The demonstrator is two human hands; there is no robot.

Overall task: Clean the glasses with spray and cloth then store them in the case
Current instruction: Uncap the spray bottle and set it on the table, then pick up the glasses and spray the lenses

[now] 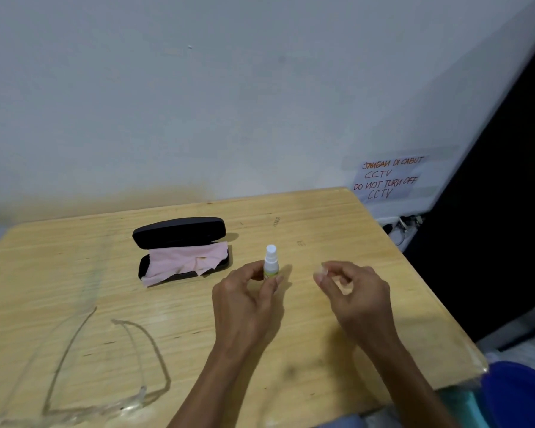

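Observation:
A small white spray bottle (271,260) stands upright near the middle of the wooden table (322,220), and my left hand (244,301) grips its lower body between thumb and fingers. Its white nozzle is bare. To its right, my right hand (352,291) hovers just above the table and pinches a small clear thing, apparently the bottle's cap (322,270). The clear-framed glasses (136,398) lie unfolded at the table's near left. A black case (179,231) lies open behind the bottle, with a pink cloth (186,257) draped across its lower half.
The table stands against a pale wall. Its right edge runs diagonally past my right hand. A handwritten paper sign (389,179) hangs on the wall at the right, with cables (399,225) below it. Something blue (519,393) sits at the bottom right.

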